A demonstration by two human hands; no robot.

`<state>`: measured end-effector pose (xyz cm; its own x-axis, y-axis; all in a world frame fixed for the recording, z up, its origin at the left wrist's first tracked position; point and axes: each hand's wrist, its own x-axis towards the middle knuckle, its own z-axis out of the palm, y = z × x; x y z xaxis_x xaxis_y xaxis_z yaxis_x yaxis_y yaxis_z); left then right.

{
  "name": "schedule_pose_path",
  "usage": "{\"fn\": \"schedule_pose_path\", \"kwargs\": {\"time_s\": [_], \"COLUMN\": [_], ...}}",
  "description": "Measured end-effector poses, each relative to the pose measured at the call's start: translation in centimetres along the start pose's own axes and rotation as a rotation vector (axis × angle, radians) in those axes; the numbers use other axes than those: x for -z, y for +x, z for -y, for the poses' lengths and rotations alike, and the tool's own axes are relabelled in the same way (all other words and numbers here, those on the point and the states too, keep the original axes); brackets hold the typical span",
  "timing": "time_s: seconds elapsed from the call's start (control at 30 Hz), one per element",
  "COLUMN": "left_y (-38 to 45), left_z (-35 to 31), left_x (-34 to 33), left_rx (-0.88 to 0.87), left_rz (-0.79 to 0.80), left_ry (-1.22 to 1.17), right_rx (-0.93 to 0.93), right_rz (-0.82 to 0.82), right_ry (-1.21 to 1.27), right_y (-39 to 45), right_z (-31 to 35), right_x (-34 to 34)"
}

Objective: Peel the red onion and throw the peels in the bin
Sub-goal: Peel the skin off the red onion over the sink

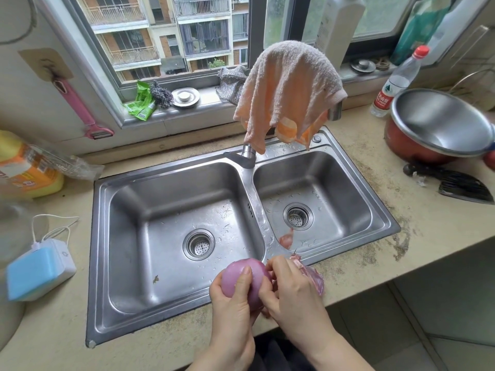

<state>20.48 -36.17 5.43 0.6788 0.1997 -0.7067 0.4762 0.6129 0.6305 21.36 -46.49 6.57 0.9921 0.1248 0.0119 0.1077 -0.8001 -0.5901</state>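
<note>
pale purple onion (242,279), pinkish peels (312,277), peach towel (289,95), steel-grey sink (128,236)

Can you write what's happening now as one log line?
left hand: holds red onion | right hand: pulls peel | place: over sink front edge | bin: unseen

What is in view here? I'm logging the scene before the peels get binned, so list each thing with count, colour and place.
red onion: 1, purple, held over the sink's front rim
peels: 1 bunch, pinkish purple, in the right hand
loose peel: 1, reddish, right basin
sink: 1 double, steel, centre of the counter
towel: 1, peach, draped over the tap
peeler: 1, pink, hanging on the left wall
water bottle: 1, clear with red cap, counter right
pot: 1, red with steel inside, far right
sink plugs: 2, steel, windowsill
hands: left hand grips the onion; right hand holds the peels
</note>
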Motion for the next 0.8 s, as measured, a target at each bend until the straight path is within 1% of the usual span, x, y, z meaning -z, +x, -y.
{"fn": "schedule_pose_path", "kwargs": {"time_s": [0.23,0.3,0.37,0.43,0.5,0.6,0.7,0.8], "left_y": [0.1,0.0,-0.1,-0.1,0.1,0.0,0.1,0.1], "left_z": [0.6,0.5,0.2,-0.4,-0.8,-1.1,-0.8,-1.3], "left_x": [0.6,0.8,1.0,1.1,1.1,1.0,1.7,1.9], "left_rx": [-0.049,-0.045,-0.009,0.083,0.224,0.426,0.541,0.616], "left_rz": [0.009,0.043,0.099,0.172,0.247,0.4,0.503,0.612], "left_ry": [0.05,0.071,0.073,0.03,-0.049,-0.171,-0.283,-0.31], "right_rx": [-0.155,-0.187,-0.226,-0.257,-0.253,-0.275,-0.338,-0.314], "right_rz": [0.073,0.08,0.045,0.002,-0.018,-0.031,-0.086,-0.048], "right_ry": [-0.06,-0.035,0.026,0.058,0.06,0.045,0.064,0.051], "right_y": [0.0,0.2,0.6,0.9,1.2,1.5,1.5,1.3], "right_z": [-0.1,-0.7,-2.1,-4.0,-5.4,-6.9,-9.1,-10.7], "right_x": [-0.2,0.0,0.8,1.7,2.0,1.2,1.3,1.4]}}
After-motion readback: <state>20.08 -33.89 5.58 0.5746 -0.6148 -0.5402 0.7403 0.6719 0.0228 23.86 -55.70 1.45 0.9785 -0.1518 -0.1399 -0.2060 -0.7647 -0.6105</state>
